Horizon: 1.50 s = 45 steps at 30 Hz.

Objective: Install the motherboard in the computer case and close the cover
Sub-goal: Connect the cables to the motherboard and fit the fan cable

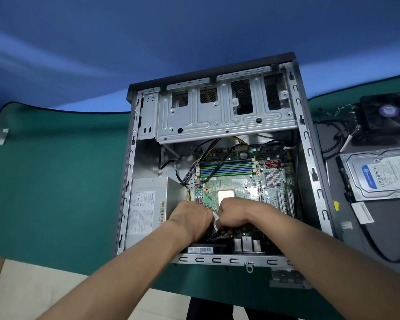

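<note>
We are seeing the green motherboard (238,179) lying flat inside the open grey computer case (310,144), cover off.

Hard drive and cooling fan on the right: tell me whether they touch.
Apart. The head view shows dark mat and cables between the hard drive and the cooling fan.

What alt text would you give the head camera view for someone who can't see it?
Two hands, left hand and right hand, meet over the motherboard inside an open computer case, pinching a small white connector. A power supply sits at the case's left; a hard drive and fan lie outside to the right.
</note>
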Tool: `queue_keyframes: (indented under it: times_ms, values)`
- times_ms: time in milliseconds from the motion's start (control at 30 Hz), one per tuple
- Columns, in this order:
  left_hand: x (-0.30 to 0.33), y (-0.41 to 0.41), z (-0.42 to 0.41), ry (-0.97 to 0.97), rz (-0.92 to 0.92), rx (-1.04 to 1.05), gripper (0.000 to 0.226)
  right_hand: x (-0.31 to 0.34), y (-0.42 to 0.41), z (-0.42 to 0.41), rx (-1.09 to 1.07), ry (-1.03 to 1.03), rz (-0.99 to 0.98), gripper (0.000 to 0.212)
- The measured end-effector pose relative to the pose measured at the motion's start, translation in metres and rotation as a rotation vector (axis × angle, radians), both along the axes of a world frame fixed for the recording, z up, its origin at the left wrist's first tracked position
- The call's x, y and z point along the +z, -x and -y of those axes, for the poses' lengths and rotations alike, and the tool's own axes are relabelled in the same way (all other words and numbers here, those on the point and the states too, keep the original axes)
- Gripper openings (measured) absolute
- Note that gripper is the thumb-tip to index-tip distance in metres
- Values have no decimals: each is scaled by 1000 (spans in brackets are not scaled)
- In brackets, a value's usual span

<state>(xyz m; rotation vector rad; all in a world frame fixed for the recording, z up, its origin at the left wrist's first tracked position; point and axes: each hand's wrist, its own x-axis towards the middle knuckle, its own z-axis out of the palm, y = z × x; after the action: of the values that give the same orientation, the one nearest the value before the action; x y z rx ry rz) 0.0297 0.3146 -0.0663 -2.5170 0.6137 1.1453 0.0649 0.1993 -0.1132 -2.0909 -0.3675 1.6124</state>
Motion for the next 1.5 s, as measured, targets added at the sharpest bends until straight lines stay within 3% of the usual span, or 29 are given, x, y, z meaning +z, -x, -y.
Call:
queue_keyframes:
  times_ms: [633, 1100, 1500]
  values:
    - [0, 4, -5, -1, 75, 51, 16, 4, -3, 2, 38, 65, -55, 14]
    - [2, -2, -3, 37, 3, 47, 12, 4, -2, 0, 87, 50, 62, 11]
    - [2, 2, -2, 11, 36, 24, 24, -1, -3, -1, 40, 33, 18, 12]
